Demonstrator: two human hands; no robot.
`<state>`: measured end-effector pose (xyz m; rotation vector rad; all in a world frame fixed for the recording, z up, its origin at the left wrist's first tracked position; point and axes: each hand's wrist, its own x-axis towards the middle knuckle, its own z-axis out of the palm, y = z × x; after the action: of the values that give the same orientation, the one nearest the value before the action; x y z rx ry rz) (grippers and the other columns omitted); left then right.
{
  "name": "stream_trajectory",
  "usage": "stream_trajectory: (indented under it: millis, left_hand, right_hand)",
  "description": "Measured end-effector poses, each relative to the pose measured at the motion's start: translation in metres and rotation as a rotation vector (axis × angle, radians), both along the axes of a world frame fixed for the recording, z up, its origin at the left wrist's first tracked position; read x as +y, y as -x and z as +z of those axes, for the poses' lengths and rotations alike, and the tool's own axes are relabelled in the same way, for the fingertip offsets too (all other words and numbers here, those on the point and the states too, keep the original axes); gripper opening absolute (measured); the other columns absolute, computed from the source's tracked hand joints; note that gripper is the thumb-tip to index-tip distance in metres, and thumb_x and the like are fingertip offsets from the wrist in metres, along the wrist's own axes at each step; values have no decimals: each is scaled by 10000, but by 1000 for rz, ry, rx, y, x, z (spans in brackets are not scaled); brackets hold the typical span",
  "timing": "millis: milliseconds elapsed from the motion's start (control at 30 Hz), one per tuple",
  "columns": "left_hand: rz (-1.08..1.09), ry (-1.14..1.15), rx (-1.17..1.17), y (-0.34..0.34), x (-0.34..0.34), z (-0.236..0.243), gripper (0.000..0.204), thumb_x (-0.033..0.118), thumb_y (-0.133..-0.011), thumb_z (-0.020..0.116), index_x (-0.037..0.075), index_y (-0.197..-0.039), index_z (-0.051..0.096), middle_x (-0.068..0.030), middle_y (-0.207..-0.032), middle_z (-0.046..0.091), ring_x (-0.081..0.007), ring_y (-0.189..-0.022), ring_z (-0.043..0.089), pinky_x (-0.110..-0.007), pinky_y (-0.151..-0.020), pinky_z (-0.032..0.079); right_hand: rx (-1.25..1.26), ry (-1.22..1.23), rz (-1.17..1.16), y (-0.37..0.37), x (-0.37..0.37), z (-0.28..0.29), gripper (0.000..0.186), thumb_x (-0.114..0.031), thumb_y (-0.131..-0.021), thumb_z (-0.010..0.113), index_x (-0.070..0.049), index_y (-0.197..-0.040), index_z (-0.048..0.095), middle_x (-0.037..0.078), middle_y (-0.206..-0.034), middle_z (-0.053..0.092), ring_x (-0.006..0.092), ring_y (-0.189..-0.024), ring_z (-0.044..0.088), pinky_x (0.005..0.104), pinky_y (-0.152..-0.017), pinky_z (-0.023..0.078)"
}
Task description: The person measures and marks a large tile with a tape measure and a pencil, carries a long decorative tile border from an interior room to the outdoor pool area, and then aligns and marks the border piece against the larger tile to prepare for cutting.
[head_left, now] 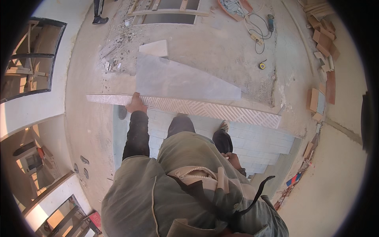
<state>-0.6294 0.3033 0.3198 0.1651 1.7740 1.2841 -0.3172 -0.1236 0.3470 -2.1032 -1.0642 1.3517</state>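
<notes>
Head view: left hand (136, 104) on ridged slab (183, 106), dusty floor (221, 51), pale wall (59, 69).

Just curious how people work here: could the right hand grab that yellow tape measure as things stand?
Probably not without moving forward: the right hand is by the dark trouser leg, with the ridged panel between it and the yellow tape measure.

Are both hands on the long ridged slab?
No, only the left hand touches the slab; the right hand is near the right leg.

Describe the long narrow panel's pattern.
The panel has pinkish and white stripes, mostly diagonal; head view.
</notes>
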Motion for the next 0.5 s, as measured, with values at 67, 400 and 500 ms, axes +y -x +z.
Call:
stream_trajectory:
  millis: [67, 400, 500]
  left_hand:
    - [-106, 16, 112, 0, -21, -16, 585, -13, -713, 681, 79, -1264, 506, -146, -1141, 632, -330, -1005, 639, -464, -843, 528]
    - [91, 110, 188, -85, -136, 3, 287, 140, -755, 675, 95, -1037, 655, -142, -991, 623, -244, -919, 605, -361, -837, 496]
    - [-6, 143, 325, -106, -143, 12, 271, 187, -766, 668, 28, -985, 654, -130, -979, 588, -211, -915, 575, -359, -805, 501]
  right_hand:
    - [-107, 82, 73, -27, 9, -31, 363, -357, -876, 691, 1, -838, 644, 185, -686, 625, 297, -638, 633, 417, -625, 494]
    - [498, 94, 370, -29, -1, -124, 376, -157, -686, 747, -59, -1042, 677, 157, -916, 700, 288, -936, 681, 381, -808, 514]
    - [517, 126, 332, -46, 3, -117, 356, -118, -650, 722, -63, -1000, 689, 149, -909, 698, 276, -922, 683, 371, -793, 512]
